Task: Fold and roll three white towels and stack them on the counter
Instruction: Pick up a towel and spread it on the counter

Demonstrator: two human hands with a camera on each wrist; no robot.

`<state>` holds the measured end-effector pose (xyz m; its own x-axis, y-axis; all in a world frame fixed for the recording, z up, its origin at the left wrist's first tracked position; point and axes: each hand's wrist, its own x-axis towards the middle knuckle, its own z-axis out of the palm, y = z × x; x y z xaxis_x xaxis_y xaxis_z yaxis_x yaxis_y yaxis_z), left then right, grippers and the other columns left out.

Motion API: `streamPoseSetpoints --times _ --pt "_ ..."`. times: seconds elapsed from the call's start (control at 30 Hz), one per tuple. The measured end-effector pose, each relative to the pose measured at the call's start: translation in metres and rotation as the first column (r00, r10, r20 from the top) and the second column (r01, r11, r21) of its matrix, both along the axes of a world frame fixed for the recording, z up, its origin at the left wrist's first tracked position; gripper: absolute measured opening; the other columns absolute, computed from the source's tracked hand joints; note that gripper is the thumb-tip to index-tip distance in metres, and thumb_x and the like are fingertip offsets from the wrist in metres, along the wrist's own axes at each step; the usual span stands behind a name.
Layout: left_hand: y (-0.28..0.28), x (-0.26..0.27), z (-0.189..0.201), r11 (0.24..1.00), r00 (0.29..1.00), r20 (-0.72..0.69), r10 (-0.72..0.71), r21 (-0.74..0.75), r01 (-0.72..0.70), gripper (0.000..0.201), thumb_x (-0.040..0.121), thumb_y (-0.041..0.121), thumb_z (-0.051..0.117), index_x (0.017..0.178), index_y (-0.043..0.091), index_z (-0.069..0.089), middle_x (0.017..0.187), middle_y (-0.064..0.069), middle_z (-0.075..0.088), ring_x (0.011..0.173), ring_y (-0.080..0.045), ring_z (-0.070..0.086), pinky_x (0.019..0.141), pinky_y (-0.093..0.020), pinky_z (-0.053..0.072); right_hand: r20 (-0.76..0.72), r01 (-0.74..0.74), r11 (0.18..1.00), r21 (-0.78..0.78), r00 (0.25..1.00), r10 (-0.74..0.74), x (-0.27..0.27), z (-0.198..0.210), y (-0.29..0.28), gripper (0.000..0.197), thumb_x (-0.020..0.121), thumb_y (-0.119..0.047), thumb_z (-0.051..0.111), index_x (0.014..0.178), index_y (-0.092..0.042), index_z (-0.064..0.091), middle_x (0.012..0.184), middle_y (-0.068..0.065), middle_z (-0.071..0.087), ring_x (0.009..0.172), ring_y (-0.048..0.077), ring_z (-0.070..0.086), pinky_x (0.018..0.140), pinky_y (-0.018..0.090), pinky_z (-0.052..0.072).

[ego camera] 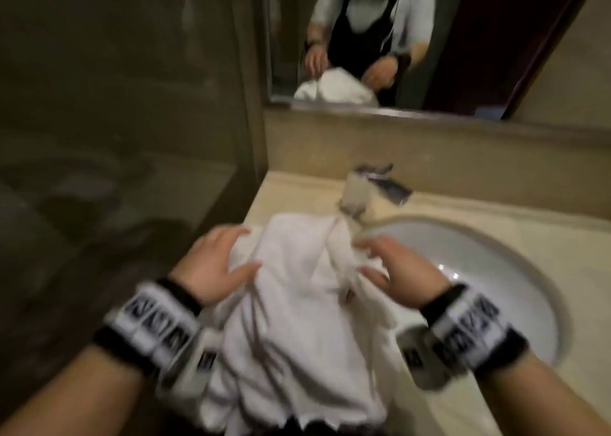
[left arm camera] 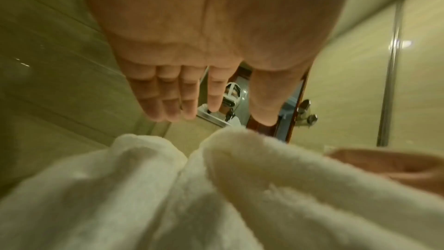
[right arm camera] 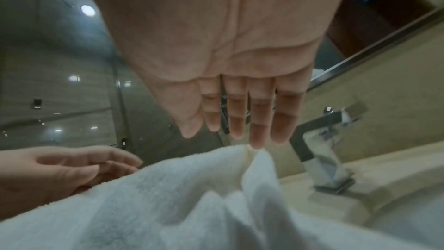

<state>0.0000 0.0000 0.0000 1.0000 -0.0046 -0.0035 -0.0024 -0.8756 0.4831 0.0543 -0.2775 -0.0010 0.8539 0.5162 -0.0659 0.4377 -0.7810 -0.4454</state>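
A heap of rumpled white towels [ego camera: 291,303] lies on the beige counter [ego camera: 297,197] left of the sink and hangs over the front edge. My left hand [ego camera: 218,263] hovers flat over the heap's left side, fingers straight, holding nothing. My right hand [ego camera: 393,263] is spread over the right side near a bunched fold. In the left wrist view the left hand [left arm camera: 201,102] is open above the towel [left arm camera: 168,197]. In the right wrist view the right hand [right arm camera: 240,117] is open, its middle fingertip close to a raised towel [right arm camera: 192,197] fold.
A white oval sink [ego camera: 479,270] sits right of the towels, with a chrome tap [ego camera: 373,187] behind it. A mirror [ego camera: 363,38] hangs above the backsplash. A glass shower partition [ego camera: 132,105] bounds the counter on the left.
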Motion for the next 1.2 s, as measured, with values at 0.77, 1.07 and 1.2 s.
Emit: streamPoseSetpoints --times 0.77,1.07,1.2 --pt "-0.06 0.035 0.029 0.856 0.871 -0.061 -0.488 -0.23 0.464 0.083 0.068 0.044 0.075 0.135 0.021 0.03 0.127 -0.004 0.048 0.12 -0.017 0.046 0.104 -0.028 0.038 0.151 0.259 0.943 0.211 0.944 -0.293 0.0 0.06 -0.003 0.031 0.086 -0.017 0.05 0.115 -0.012 0.058 0.12 0.013 0.061 0.107 0.024 0.055 0.084 0.031 0.039" --pt "-0.231 0.032 0.047 0.771 0.796 0.003 -0.606 -0.245 0.588 0.033 0.088 0.02 0.057 0.121 0.019 0.053 0.117 -0.003 0.061 0.105 -0.019 0.055 0.084 -0.025 0.041 0.159 0.414 0.76 0.501 0.82 -0.551 -0.042 0.125 -0.201 0.026 0.078 -0.029 0.054 0.103 -0.03 0.061 0.101 -0.001 0.061 0.092 0.014 0.054 0.08 0.032 0.045" --pt "-0.337 0.03 0.048 0.689 0.733 -0.037 -0.68 -0.376 0.62 0.025 0.086 0.023 0.06 0.109 0.015 0.057 0.1 0.002 0.063 0.09 -0.015 0.058 0.084 -0.032 0.045 0.069 0.545 0.692 0.474 0.76 -0.647 -0.062 0.113 -0.327 0.019 0.083 -0.017 0.058 0.092 -0.033 0.061 0.098 -0.002 0.063 0.096 0.019 0.057 0.087 0.041 0.048"
